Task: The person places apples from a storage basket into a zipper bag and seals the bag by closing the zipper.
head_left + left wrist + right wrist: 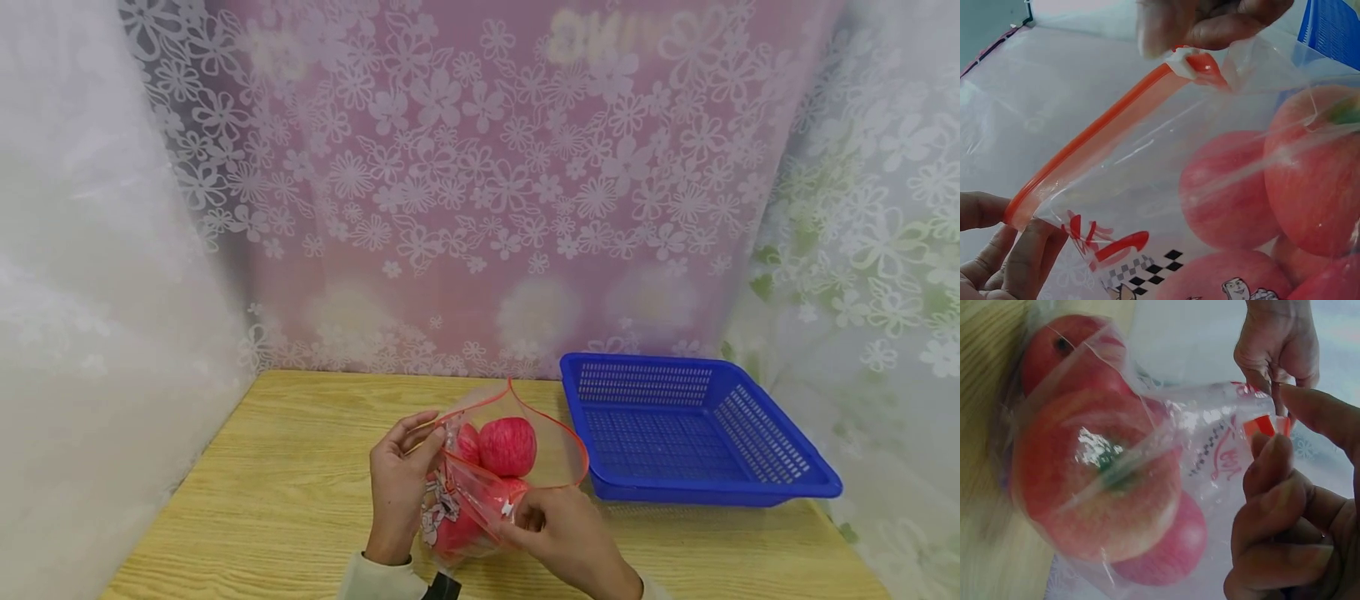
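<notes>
A clear zip bag point(1104, 194) with an orange zip edge point(1094, 134) and printed figures stands on the table, its mouth wide. Inside are several red apples point(508, 447), seen through the plastic. My left hand point(405, 479) pinches the orange edge at one end of the mouth. At the other end, my right hand point(566, 533) pinches the edge between thumb and index finger, right by a small white slider point(1182, 64). Seen from the right wrist, an orange tab point(1264, 425) shows between those fingertips, with the left hand point(1279, 347) beyond.
To the bag's right stands a blue perforated basket point(701, 492), close to the bag's rim. The wood-grain table point(262, 492) extends to the left. Flower-patterned plastic sheets point(480, 183) hang behind and along both sides.
</notes>
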Motion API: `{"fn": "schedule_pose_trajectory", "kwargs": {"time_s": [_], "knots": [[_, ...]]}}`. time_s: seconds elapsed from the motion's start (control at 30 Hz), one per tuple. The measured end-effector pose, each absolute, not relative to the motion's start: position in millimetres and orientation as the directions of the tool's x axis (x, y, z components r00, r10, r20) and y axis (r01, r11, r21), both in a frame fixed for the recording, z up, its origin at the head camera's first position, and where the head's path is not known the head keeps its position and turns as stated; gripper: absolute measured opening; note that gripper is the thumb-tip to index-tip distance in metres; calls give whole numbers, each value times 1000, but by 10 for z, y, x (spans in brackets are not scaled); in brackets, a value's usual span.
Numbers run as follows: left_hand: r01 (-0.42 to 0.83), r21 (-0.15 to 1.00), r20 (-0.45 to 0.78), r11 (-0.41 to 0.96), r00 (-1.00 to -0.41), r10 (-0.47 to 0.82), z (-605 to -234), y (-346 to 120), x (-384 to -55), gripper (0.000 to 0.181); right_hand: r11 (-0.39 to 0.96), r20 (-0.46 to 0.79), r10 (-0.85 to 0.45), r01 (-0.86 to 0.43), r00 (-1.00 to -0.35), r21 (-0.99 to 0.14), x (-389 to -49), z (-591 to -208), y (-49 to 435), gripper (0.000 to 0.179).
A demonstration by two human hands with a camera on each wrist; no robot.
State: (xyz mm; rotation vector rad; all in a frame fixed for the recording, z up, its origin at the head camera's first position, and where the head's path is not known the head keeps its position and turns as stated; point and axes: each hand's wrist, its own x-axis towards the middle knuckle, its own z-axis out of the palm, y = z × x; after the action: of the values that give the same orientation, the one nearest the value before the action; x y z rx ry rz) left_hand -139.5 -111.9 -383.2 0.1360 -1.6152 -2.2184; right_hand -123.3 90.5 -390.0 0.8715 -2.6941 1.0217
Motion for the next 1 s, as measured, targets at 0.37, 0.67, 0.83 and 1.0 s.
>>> {"fn": "schedule_pose_trajectory", "kwargs": {"time_s": [0.37,0.67,0.83,1.0], "knots": [[244,933,139,-265,-923,-359,-3835,-1117,-1384,29,668,396,-354,-525,-847,-527,-1210,-4000,791,36],[241,927,128,-286,-922,-365,-3838,-1107,-1378,29,716,474,-193,-453,-859,-530,-1253,-4118,727,29],[252,926,136,-282,-918,-372,-3837,-1112,-1374,28,690,500,-162,-459,-851,-559,-1274,-4116,726,18],[256,924,142,-285,-920,-365,-3845,-1123,-1374,28,672,522,-157,-478,-839,-566,-1293,-4141,733,21]]}}
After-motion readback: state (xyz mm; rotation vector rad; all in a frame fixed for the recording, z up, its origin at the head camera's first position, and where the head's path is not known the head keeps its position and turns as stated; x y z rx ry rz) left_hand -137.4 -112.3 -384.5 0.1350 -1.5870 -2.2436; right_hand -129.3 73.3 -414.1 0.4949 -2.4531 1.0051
